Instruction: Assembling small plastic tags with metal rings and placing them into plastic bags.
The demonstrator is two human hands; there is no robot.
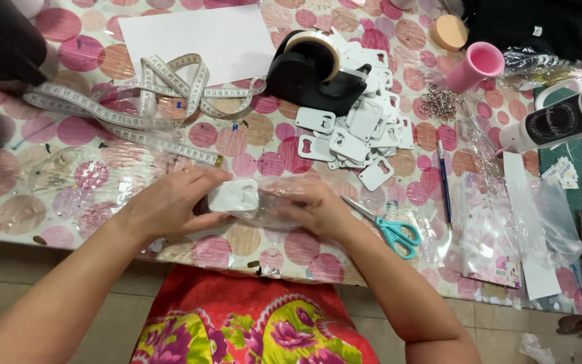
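My left hand (170, 201) grips a small white flat bottle opener (234, 196) at the table's near edge. My right hand (314, 205) holds a clear plastic bag (279, 200) whose mouth meets the opener; the opener looks partly inside the bag. Both hands touch each other's items over the pink-dotted tablecloth (267, 162). A pile of several more white openers (358, 128) lies just beyond my right hand.
A black tape dispenser (311, 71), white sheet of paper (200, 40) and a measuring tape (143, 101) lie further back. Teal scissors (389, 229), a blue pen (444, 182), clear bags (500, 229), a pink cup (476, 66), key rings (439, 104) and a bottle (560, 121) are to the right.
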